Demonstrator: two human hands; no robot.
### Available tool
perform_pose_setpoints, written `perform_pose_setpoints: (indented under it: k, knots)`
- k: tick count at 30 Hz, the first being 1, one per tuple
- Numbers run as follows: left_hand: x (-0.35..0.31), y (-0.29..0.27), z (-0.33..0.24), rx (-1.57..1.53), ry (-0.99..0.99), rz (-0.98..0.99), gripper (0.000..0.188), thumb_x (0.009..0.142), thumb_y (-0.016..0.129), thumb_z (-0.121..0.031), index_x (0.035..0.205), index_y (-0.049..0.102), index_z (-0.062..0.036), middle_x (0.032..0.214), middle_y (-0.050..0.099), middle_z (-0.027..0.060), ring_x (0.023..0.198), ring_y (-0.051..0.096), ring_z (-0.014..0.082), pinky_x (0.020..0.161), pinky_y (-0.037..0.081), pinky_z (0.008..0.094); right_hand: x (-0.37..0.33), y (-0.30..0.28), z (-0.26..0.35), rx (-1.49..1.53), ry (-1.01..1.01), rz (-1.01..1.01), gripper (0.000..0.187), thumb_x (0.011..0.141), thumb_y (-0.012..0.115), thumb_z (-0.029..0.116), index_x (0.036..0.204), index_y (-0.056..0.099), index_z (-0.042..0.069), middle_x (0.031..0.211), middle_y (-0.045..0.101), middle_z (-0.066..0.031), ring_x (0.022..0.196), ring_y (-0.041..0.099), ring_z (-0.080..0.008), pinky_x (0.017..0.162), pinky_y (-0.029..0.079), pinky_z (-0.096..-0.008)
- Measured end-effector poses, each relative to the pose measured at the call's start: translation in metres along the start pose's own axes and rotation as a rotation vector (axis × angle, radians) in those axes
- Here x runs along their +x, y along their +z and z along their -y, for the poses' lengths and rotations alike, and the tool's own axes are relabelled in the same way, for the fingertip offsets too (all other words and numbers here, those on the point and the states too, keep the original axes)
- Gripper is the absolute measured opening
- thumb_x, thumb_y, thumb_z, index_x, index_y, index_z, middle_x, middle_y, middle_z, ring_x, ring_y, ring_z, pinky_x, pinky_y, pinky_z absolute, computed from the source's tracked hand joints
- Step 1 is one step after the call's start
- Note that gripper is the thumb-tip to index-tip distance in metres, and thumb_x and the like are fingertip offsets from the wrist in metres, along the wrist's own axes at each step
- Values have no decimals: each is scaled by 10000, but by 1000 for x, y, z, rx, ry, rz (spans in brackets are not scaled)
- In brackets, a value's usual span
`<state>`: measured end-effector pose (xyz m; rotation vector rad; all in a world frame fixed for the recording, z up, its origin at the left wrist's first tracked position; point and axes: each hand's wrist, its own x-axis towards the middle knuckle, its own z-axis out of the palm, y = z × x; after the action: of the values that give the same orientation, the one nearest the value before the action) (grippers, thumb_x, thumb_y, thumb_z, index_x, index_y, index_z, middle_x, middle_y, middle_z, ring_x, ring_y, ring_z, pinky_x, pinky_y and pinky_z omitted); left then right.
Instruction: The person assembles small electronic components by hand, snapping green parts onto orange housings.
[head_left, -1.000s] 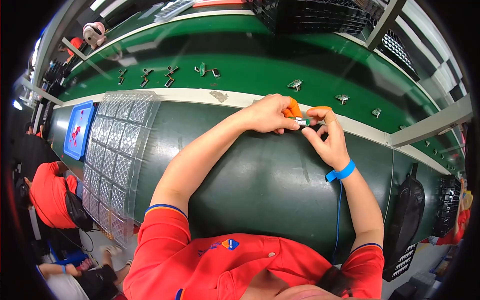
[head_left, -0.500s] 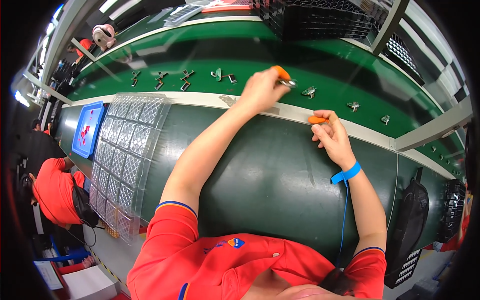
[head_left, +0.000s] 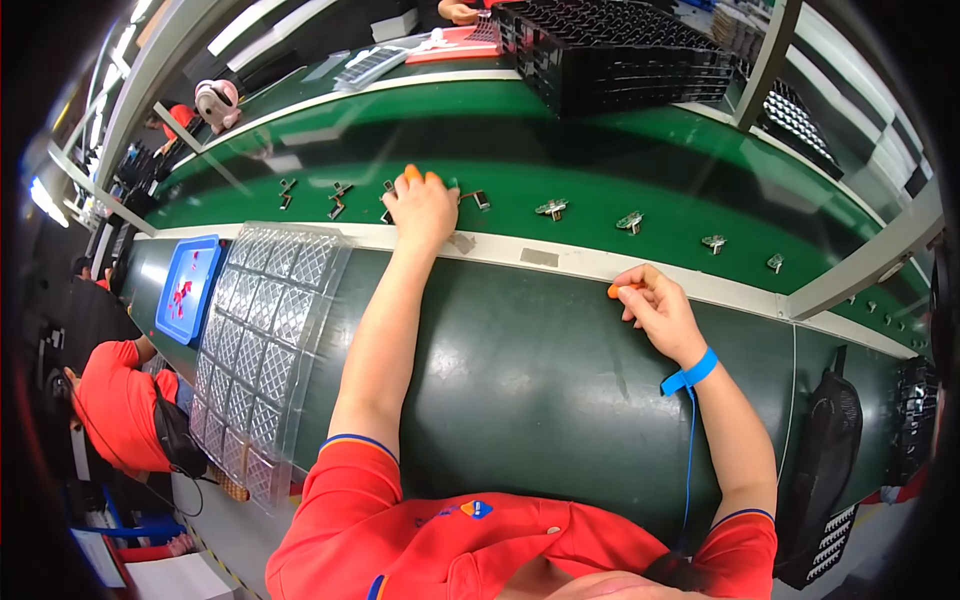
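My left hand (head_left: 422, 212) reaches over the green belt (head_left: 560, 140), an orange cover on one fingertip. Its fingers point down among small electronic parts and their tips are largely hidden. Just right of it a small dark module (head_left: 481, 199) on an orange ribbon shows; a part on its left is half covered. My right hand (head_left: 658, 312) is held over the dark table by the white rail, thumb and forefinger pinched together. An orange cover (head_left: 614, 291) shows at its fingertips; what they hold, if anything, is too small to make out. A blue strap (head_left: 692, 372) circles this wrist.
Small circuit parts (head_left: 551, 208) lie in a row along the belt, behind the white rail (head_left: 590, 262). A clear compartment tray (head_left: 262, 340) and a blue tray (head_left: 176, 325) with red bits stand left. Black trays (head_left: 620, 60) are stacked beyond; a black bag (head_left: 825, 420) lies right.
My left hand has moved left along the belt, from a held small part to the parts there. A circuit part now lies where that hand was. My right hand's fingers have drawn together.
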<state>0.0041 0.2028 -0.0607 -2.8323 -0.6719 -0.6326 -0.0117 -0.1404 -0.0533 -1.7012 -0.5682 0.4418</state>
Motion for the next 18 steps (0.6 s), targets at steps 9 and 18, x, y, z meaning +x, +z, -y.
perform_pose_setpoints:
  k: [9,18]
  knots:
    - [3,-22,-20,-741,17,216,280,806,636,-183,1029,557,-32,1007,638,137,886,631,274,769,476,415,0,1,4,15,37,-8,170,914,532,140,1039,548,26,932,636,-54,678,539,-66,604,461,-213]
    - [-56,-71,-98,-1937,9,978,244,877,601,-120,1097,546,-30,963,641,73,781,627,111,698,545,241,-1,3,14,412,61,25,391,947,443,205,1296,426,27,1083,588,-107,803,612,-147,583,496,-233]
